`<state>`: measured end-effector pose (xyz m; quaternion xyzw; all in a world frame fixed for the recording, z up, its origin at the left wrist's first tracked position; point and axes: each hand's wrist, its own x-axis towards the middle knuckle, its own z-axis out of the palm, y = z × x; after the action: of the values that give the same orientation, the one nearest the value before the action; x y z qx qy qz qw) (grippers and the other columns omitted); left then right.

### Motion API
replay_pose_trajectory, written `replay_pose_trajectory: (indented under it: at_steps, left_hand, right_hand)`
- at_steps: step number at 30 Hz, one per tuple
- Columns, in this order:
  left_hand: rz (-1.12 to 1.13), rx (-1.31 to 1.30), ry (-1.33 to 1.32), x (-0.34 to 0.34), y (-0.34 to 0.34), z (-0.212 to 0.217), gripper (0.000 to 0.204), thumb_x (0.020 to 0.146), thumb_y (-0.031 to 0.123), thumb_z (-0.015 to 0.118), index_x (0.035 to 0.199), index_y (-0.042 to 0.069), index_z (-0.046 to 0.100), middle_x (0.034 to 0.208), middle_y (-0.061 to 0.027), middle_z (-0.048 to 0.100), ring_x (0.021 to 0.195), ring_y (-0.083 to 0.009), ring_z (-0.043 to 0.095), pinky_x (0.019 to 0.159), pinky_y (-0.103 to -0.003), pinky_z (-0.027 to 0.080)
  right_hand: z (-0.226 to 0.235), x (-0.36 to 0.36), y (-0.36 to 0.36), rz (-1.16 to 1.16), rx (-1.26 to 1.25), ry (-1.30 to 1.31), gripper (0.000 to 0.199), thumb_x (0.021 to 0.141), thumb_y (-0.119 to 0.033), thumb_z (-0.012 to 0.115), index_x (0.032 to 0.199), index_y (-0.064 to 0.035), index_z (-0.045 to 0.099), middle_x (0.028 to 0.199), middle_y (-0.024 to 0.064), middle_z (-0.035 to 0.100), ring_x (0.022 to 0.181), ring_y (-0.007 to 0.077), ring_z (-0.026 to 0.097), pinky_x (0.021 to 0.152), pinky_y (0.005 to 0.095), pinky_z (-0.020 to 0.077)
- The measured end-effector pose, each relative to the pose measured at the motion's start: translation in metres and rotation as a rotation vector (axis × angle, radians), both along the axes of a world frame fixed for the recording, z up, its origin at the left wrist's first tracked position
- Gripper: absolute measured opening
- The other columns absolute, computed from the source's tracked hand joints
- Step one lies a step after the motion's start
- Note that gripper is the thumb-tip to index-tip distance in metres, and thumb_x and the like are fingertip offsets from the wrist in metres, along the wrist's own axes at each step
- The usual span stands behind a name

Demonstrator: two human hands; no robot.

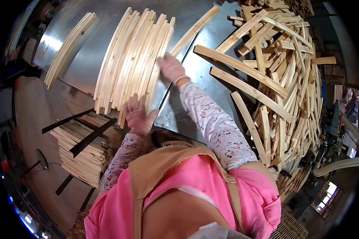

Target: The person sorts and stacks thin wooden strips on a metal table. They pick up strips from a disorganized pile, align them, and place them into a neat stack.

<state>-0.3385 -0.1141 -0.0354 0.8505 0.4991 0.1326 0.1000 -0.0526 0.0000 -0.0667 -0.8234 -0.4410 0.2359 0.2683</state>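
Wooden slats (pixel 129 63) lie at eleven o'clock, left hand (pixel 138 116) spread at their six, right hand (pixel 172 69) at their three, its grip unclear.

No text, label or number is legible on the wooden strips (pixel 133 55) beside the left hand (pixel 138 114) or the loose pile (pixel 293 99) right of the right hand (pixel 172 69).

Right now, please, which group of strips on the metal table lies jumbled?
The right-hand pile: its strips cross, unlike the parallel rows to its left.
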Motion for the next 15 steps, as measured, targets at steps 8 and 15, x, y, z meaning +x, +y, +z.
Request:
replay_pose_trajectory:
  at_steps: [8, 15]
  left_hand:
    - [0.058, -0.094, 0.274, -0.031, 0.006, -0.035, 0.088, 0.085, 0.046, 0.078, 0.162, 0.021, 0.043, 0.171, -0.0147, 0.031, 0.159, -0.0395, 0.027, 0.131, -0.059, 0.018]
    - [0.116, 0.024, 0.237, -0.03, 0.07, -0.02, 0.081, 0.086, 0.033, 0.077, 0.16, 0.021, 0.047, 0.164, -0.0166, 0.041, 0.153, -0.0381, 0.037, 0.124, -0.059, 0.03]
  right_hand:
    - [0.041, 0.027, 0.054, -0.158, -0.128, -0.228, 0.084, 0.088, -0.063, 0.07, 0.145, -0.004, 0.052, 0.122, 0.0295, 0.071, 0.115, 0.0492, 0.068, 0.098, 0.0542, 0.0546]
    - [0.042, 0.044, 0.095, -0.335, -0.169, -0.132, 0.068, 0.083, -0.036, 0.08, 0.133, 0.0018, 0.054, 0.122, 0.0278, 0.071, 0.111, 0.0428, 0.073, 0.096, 0.0518, 0.059]
